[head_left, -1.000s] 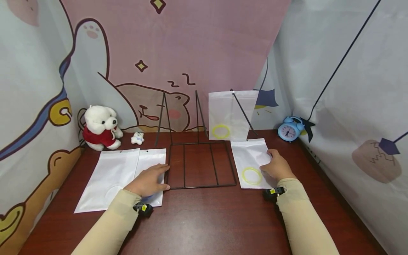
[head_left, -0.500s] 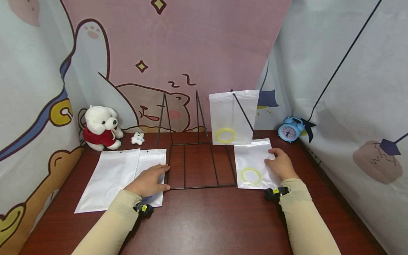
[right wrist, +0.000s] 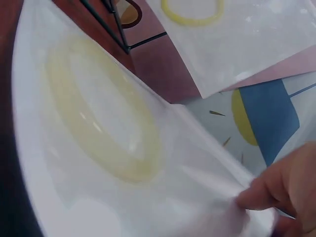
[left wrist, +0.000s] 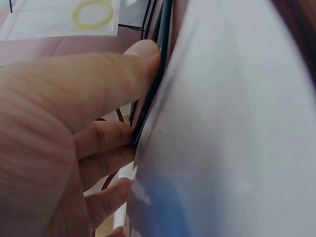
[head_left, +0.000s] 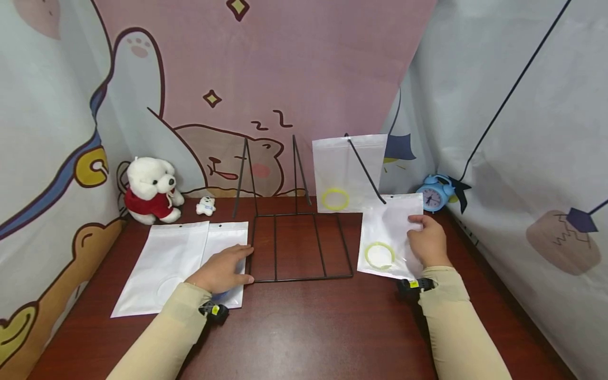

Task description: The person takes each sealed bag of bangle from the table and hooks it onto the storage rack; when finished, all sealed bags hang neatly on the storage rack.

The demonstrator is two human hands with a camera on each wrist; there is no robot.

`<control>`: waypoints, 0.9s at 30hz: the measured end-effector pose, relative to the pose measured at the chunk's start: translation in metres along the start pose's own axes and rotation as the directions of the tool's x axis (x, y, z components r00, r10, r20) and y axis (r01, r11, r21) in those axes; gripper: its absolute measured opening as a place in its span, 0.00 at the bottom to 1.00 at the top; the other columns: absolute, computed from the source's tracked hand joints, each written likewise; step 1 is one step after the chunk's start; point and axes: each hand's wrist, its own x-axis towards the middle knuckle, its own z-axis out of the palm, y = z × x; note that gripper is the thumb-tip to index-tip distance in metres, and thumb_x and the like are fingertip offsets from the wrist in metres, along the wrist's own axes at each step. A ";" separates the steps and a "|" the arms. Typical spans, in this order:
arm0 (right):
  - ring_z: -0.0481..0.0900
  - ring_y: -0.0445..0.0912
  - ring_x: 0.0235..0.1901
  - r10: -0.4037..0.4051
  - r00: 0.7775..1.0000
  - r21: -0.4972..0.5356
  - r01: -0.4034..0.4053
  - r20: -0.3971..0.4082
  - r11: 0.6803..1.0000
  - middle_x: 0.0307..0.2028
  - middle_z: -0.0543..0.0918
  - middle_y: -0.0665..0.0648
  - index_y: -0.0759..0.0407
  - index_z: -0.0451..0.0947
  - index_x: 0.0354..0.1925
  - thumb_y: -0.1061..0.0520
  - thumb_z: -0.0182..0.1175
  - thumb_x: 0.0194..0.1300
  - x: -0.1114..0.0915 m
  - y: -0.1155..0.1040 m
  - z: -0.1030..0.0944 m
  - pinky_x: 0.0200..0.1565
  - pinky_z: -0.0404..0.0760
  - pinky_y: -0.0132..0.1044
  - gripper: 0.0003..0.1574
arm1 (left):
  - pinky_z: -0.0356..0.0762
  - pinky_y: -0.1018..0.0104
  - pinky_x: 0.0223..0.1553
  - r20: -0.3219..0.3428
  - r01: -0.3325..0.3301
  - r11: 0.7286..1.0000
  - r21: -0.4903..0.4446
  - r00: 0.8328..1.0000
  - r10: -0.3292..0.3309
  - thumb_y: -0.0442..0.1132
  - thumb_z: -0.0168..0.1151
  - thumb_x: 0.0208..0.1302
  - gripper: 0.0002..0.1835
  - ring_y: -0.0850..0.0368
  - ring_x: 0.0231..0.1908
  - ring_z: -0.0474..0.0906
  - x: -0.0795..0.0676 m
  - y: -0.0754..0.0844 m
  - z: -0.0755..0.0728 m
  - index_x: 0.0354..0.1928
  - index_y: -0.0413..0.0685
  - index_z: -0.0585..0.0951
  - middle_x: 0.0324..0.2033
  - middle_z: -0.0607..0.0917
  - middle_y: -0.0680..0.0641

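Note:
In the head view, my right hand (head_left: 429, 241) pinches the right edge of a white zip bag (head_left: 393, 221), which is tilted up over the table. A yellow ring (right wrist: 106, 111) shows through the bag in the right wrist view. My left hand (head_left: 223, 268) lies at the left side of a black wire rack (head_left: 322, 248), its thumb and fingertips touching the rod, its fingers fairly straight. Another zip bag (head_left: 349, 169), also holding a yellow ring, hangs from the rack's right prong. The prong's front tip overlaps the top of the held bag in the head view.
Two white zip bags (head_left: 163, 253) lie overlapping on the left of the table, partly under my left forearm. Behind them sit a white plush dog (head_left: 151, 187) in red and a small white figurine (head_left: 206, 206). A blue alarm clock (head_left: 432, 196) stands at the back right.
My right hand has moved right and slightly up, lifting the bag's top from the table. The hanging bag swayed slightly. My left hand has stayed in place.

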 end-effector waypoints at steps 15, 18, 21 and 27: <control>0.70 0.56 0.73 0.029 0.955 0.185 0.027 -0.296 0.982 0.72 0.76 0.63 0.58 0.79 0.69 0.60 0.53 0.73 -0.006 -0.012 -0.011 0.75 0.68 0.55 0.29 | 0.63 0.36 0.75 0.008 0.022 1.000 -0.008 1.000 -0.022 0.51 0.73 0.66 0.43 0.35 0.77 0.62 -0.001 0.000 0.001 0.77 0.38 0.69 0.77 0.68 0.37; 0.72 0.54 0.71 0.015 0.937 0.188 0.054 -0.350 0.981 0.69 0.78 0.64 0.57 0.80 0.68 0.63 0.53 0.70 -0.006 -0.014 -0.012 0.74 0.70 0.52 0.30 | 0.63 0.36 0.75 0.005 0.018 1.000 -0.009 1.000 -0.018 0.50 0.73 0.66 0.43 0.35 0.77 0.63 0.000 0.000 0.001 0.77 0.37 0.69 0.77 0.69 0.36; 0.75 0.52 0.67 -0.001 0.907 0.201 0.095 -0.422 0.975 0.65 0.82 0.65 0.58 0.83 0.65 0.65 0.52 0.67 -0.007 -0.016 -0.014 0.71 0.74 0.50 0.30 | 0.62 0.36 0.75 0.005 0.018 1.000 -0.014 1.000 -0.018 0.50 0.73 0.66 0.43 0.35 0.77 0.62 0.000 0.000 0.001 0.77 0.37 0.69 0.77 0.69 0.36; 0.80 0.47 0.62 0.029 0.843 0.269 0.139 -0.537 0.953 0.59 0.86 0.63 0.57 0.89 0.56 0.63 0.52 0.66 -0.010 -0.024 -0.020 0.66 0.76 0.37 0.26 | 0.63 0.36 0.75 0.007 0.014 1.000 -0.011 1.000 -0.014 0.51 0.73 0.66 0.43 0.35 0.77 0.63 0.000 0.001 0.001 0.77 0.37 0.69 0.77 0.69 0.36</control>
